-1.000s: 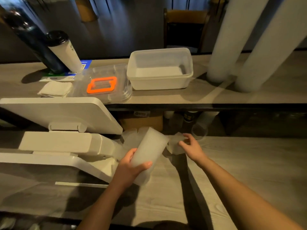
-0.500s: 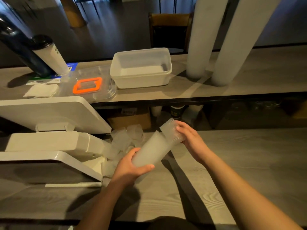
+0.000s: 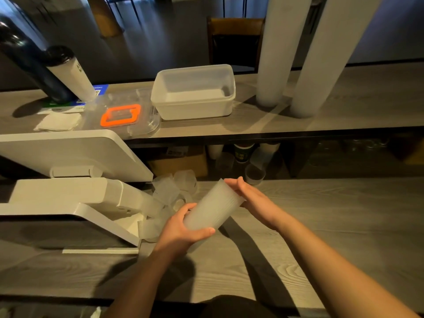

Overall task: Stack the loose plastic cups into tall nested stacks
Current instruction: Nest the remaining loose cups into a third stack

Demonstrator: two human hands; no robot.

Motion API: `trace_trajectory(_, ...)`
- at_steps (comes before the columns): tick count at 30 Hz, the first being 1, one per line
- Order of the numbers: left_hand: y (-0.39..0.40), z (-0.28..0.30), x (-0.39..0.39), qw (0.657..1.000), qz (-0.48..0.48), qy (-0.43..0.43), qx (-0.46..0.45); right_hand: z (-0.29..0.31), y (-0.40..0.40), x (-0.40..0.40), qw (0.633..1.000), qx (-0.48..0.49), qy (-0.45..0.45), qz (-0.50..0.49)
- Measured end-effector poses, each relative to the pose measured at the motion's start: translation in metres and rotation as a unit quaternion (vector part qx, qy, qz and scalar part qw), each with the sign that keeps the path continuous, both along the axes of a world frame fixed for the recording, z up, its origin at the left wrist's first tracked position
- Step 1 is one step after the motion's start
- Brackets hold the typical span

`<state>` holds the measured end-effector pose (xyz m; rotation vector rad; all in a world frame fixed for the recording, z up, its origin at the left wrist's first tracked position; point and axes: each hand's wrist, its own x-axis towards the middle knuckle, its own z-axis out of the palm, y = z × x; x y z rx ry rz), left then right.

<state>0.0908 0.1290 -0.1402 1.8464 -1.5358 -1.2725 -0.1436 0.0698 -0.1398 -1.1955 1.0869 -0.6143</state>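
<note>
Left hand (image 3: 181, 228) grips the nested stack (image 3: 212, 208), tilted up-right; right hand (image 3: 250, 198) presses flat-fingered on its rim; loose cups (image 3: 174, 187) just left.

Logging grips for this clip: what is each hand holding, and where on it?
The left hand grips the nested cup stack around its lower end. The right hand presses flat against its open rim end.

The two tall cup stacks (image 3: 273, 65) on the upper shelf run out past the top edge. The left hand (image 3: 181, 228) covers the lower end of the nested stack (image 3: 213, 210); the right hand (image 3: 252, 198) hides its mouth. The loose cups (image 3: 174, 189) blur together, their count unclear. Items under the shelf (image 3: 243, 152) sit in shadow.
</note>
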Motion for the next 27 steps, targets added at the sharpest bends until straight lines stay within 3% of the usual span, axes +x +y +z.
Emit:
trace_trajectory(3, -0.002, -0.004, -0.001, 1.0, 0.009, 0.005, 0.006, -0.004, -0.005, -0.001, 0.999, 0.021, -0.01, -0.034)
trace_trajectory(7, -0.009, -0.005, -0.003, 1.0, 0.013, 0.013, 0.008, -0.015, -0.015, -0.004, 0.988, 0.02, -0.004, -0.155)
trace_trajectory(12, -0.017, -0.004, -0.002, 1.0, 0.018, 0.013, 0.012, -0.051, -0.049, -0.026, 0.951, -0.062, 0.183, -0.243)
trace_trajectory(15, -0.022, -0.005, -0.004, 0.999, 0.027, 0.017, 0.019, -0.062, -0.073, -0.038, 0.911, -0.097, 0.325, -0.235)
trace_trajectory(18, -0.028, -0.006, -0.004, 0.999, 0.03, 0.011, 0.028, -0.073, -0.104, -0.046, 0.88, -0.073, 0.434, -0.178)
trace_trajectory(23, -0.037, -0.01, -0.003, 0.999, 0.03, -0.013, 0.023, -0.091, -0.137, -0.054, 0.886, -0.017, 0.45, -0.111)
trace_trajectory(27, -0.041, -0.012, -0.002, 0.999, 0.031, -0.027, 0.019, -0.09, -0.147, -0.053, 0.867, -0.035, 0.49, -0.083)
